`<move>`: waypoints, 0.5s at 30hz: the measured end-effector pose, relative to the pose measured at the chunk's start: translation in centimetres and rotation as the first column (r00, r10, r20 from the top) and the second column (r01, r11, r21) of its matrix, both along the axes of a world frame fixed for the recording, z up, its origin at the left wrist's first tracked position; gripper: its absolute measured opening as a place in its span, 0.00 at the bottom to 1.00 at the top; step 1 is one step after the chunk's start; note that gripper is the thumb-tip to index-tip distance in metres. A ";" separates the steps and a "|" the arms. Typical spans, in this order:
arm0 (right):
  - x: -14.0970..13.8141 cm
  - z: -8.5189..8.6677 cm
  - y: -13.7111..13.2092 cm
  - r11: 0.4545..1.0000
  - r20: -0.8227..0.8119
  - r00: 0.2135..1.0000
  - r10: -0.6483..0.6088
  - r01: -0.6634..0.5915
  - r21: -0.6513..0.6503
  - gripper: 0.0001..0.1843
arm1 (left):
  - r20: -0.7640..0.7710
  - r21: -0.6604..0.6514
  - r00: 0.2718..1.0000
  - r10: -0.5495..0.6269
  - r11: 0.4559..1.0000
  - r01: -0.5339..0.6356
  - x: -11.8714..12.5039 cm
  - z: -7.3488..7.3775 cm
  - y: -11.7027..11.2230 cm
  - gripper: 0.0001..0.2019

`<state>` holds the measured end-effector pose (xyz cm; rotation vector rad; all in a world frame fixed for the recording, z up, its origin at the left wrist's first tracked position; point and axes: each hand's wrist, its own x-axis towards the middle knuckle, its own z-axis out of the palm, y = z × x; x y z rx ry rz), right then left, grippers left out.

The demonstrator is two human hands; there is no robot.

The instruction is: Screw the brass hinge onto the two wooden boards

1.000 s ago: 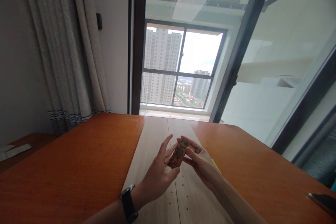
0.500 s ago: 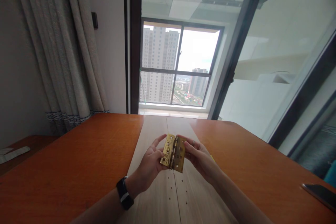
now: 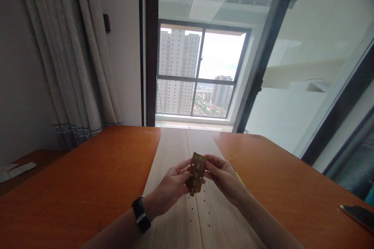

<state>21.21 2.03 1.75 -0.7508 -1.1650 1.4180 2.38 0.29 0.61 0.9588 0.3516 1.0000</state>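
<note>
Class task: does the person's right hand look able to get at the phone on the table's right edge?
Probably yes, once freed: the right hand is pinching the brass hinge with the left hand, and the phone lies on the same tabletop, off to its right.

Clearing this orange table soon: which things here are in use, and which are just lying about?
In use: brass-coloured metal hinge, held by left hand and right hand; pale drilled wooden board beneath them.
Lying about: dark flat smartphone; thin yellow strip.
</note>
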 end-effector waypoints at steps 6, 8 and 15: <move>-0.1 0.0 -0.1 0.996 0.051 0.999 0.003 -0.007 0.088 0.15 | -0.123 0.117 0.992 0.028 0.993 -0.014 0.1 -0.7 -0.3 0.40; 0.1 -0.1 0.0 0.994 0.072 0.997 -0.003 -0.004 0.105 0.14 | -0.178 0.149 0.984 -0.006 0.988 0.033 0.1 -0.6 -0.5 0.40; -0.2 0.3 -0.4 0.995 0.173 0.983 -0.061 0.045 0.094 0.16 | -0.263 0.316 0.936 0.233 0.938 -0.145 0.9 -0.8 -0.5 0.35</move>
